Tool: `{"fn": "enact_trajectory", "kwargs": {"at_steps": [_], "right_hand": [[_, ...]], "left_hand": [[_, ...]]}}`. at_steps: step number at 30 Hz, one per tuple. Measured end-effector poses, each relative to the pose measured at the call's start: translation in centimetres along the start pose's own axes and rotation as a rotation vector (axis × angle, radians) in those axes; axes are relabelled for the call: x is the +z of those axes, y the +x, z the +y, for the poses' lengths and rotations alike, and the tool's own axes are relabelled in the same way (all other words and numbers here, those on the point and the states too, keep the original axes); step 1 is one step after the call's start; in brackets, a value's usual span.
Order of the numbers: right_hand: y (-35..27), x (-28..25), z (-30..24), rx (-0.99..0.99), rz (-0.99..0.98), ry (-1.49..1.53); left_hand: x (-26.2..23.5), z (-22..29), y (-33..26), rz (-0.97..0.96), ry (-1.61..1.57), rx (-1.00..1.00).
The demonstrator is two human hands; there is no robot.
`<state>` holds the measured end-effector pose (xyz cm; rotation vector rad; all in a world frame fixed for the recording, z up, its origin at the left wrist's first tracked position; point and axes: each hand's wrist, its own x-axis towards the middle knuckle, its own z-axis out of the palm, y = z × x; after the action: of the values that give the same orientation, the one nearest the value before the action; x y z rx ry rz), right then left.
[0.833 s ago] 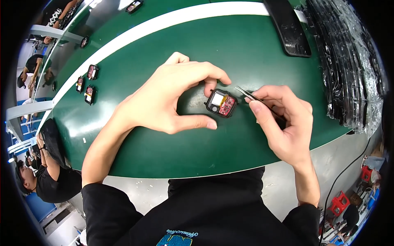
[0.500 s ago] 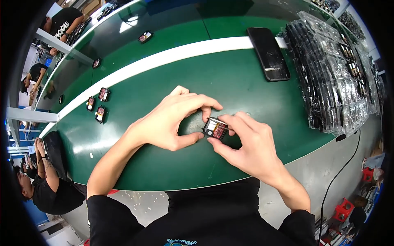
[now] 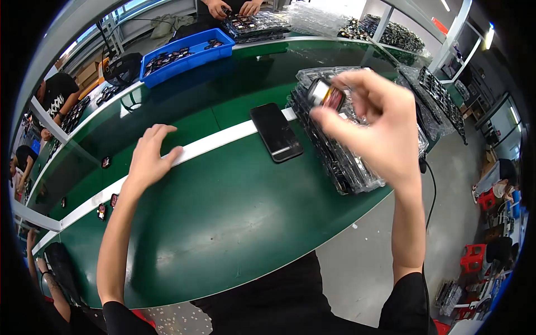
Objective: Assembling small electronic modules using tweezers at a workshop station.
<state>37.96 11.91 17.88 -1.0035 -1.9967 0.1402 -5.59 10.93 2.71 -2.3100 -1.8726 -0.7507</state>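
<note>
My right hand (image 3: 379,125) is raised over the stack of clear plastic trays (image 3: 350,170). Pinched between its thumb and fingers is a small black electronic device housing (image 3: 327,96), its open side showing white, yellow and red parts; motion blurs it a little. Off to the left, my left hand (image 3: 149,157) hovers by the white strip (image 3: 215,139) with fingers apart and nothing in it. Similar small housings (image 3: 101,211) lie on the green table near my left forearm, one of them partly covered by it.
A black phone (image 3: 276,133) lies against the trays, across the white strip. Beyond stands a blue bin (image 3: 192,67) of similar parts. Another person's hands (image 3: 250,7) work over filled trays (image 3: 257,25) at the back. A black cable (image 3: 432,195) hangs at the table's right.
My view has swung right. My right hand has carried the housing from the table up over the tray stack. My left hand has drawn away from it to the left.
</note>
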Motion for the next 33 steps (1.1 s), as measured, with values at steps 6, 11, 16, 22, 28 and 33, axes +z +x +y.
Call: {"fn": "enact_trajectory", "kwargs": {"at_steps": [6, 11, 16, 22, 28, 33], "right_hand": [[8.7, -5.2, 15.6, 0.385, -0.094, -0.506], [7.8, -3.0, 20.8, 0.431, -0.044, -0.641], [7.7, -5.2, 16.7, 0.481, -0.145, -0.378], [2.0, -5.4, 4.6, 0.373, -0.291, 0.254], [-7.9, 4.2, -1.7, 0.253, -0.485, 0.459], [-11.6, 9.7, -1.2, 0.404, -0.435, 0.665]], "left_hand": [[2.6, -4.2, 2.8, -0.054, 0.171, -0.172], [3.4, -4.9, 2.7, 0.026, 0.131, -0.146], [1.5, -0.9, 2.7, -0.092, -0.065, -0.131], [-0.4, 10.5, -3.6, -0.336, -0.276, 0.306], [0.6, 12.5, -5.9, -0.272, -0.201, 0.308], [-0.2, 11.5, -7.2, -0.322, -0.262, 0.208]]}}
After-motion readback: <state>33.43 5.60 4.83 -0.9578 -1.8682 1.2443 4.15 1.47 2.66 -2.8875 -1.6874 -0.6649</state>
